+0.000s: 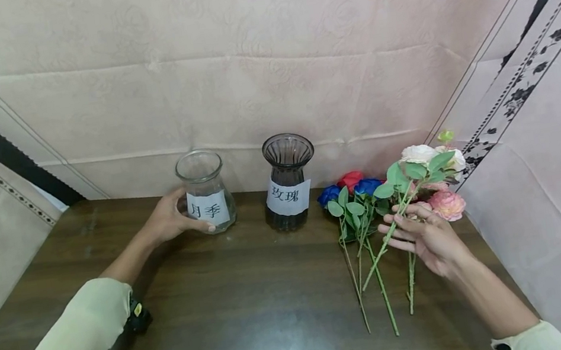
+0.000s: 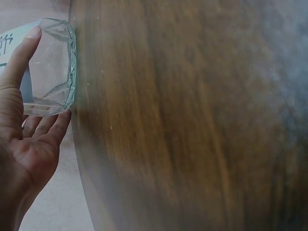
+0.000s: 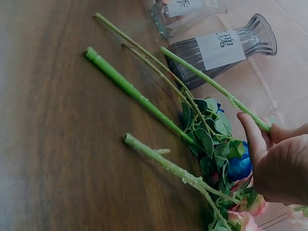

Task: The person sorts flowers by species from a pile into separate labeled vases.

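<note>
My left hand (image 1: pixel 170 219) grips a clear glass vase (image 1: pixel 232 207) low on its left side, thumb across the front by the white paper label and fingers behind. The vase stands upright at the table's back edge; in the left wrist view its thick base (image 2: pixel 71 67) shows. My right hand (image 1: pixel 434 240) pinches the green stem (image 3: pixel 211 85) of a white flower (image 1: pixel 419 154) between thumb and fingers, other fingers spread. This stem slants above the flowers on the table: blue roses (image 1: pixel 368 186), a red rose (image 1: pixel 350 179) and a pink flower (image 1: pixel 448 205).
A dark ribbed glass vase (image 1: pixel 288 210) with a white label stands between the clear vase and the flowers. Several loose stems (image 1: pixel 384 292) point toward the front of the brown wooden table (image 1: pixel 255 298). Pale cloth (image 1: pixel 242 55) hangs behind and at both sides.
</note>
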Tool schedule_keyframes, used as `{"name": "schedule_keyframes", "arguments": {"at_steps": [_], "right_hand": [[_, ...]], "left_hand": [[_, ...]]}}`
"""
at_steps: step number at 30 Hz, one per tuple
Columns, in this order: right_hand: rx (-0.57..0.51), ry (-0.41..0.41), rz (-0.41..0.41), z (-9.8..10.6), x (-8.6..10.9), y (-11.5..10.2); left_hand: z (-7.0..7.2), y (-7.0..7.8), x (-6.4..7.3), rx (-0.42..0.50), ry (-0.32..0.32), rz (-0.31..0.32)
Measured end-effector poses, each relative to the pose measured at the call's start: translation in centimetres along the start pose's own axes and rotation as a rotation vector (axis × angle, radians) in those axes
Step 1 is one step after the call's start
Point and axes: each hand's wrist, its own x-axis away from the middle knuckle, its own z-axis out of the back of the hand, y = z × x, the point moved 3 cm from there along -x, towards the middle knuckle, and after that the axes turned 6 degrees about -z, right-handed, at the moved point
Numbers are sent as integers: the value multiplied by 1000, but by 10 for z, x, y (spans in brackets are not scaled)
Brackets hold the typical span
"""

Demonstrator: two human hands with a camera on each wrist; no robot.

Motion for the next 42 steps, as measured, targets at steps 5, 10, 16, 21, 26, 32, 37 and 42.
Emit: {"name": "schedule_keyframes", "arguments": {"at_steps": [5,10,16,21,26,32,37,42], "right_hand": [[-101,1,57,-5,-8,-2],[-159,50,108,-11,-16,-6],[-211,92,167,-23,-24,-15],[-289,113,220,-36,-32,-21],[-383,149,289,-49,-40,-23],[-480,197,373,-64,-47,-21],[-516,225,425,-77,-51,-21],[-520,232,461,-92,-53,-24]], "left_hand": [[-1,-2,1,2,0,5],[-1,-3,-2,2,-2,5],[-1,1,-2,8,-1,1],[-1,4,-1,9,0,-3],[0,5,0,3,1,-1],[0,2,1,-9,2,2],[0,1,0,-15,3,2],[0,1,0,-17,1,2]]}}
